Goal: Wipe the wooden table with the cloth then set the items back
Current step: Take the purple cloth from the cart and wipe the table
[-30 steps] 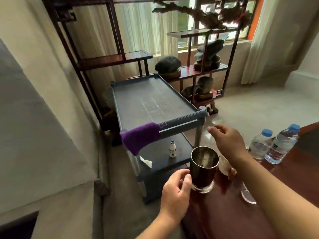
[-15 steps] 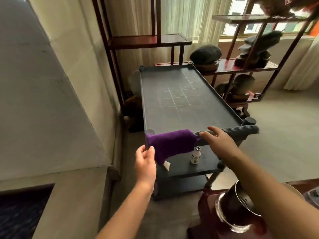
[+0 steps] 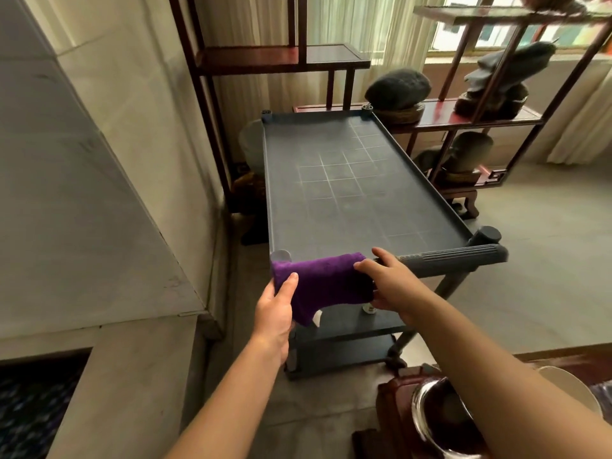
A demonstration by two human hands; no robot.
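A purple cloth (image 3: 326, 281) hangs over the handle bar of a grey cart (image 3: 347, 180). My left hand (image 3: 276, 308) grips the cloth's left edge, thumb on top. My right hand (image 3: 389, 281) holds its right edge at the bar, fingers curled around the fabric. The dark wooden table (image 3: 390, 405) shows only as a corner at the bottom right, with a metal cup (image 3: 433, 409) standing on it, partly behind my right forearm.
The cart's lower shelf (image 3: 347, 321) holds a small white bottle (image 3: 368, 309), mostly hidden by my right hand. A dark wooden display shelf (image 3: 440, 111) with stones stands behind the cart. A pale wall (image 3: 82, 193) runs along the left. A white bowl rim (image 3: 569, 382) sits at bottom right.
The view has swung from the wooden table to the cart. My left hand let go of the metal cup and both hands reached forward and closed on the purple cloth.
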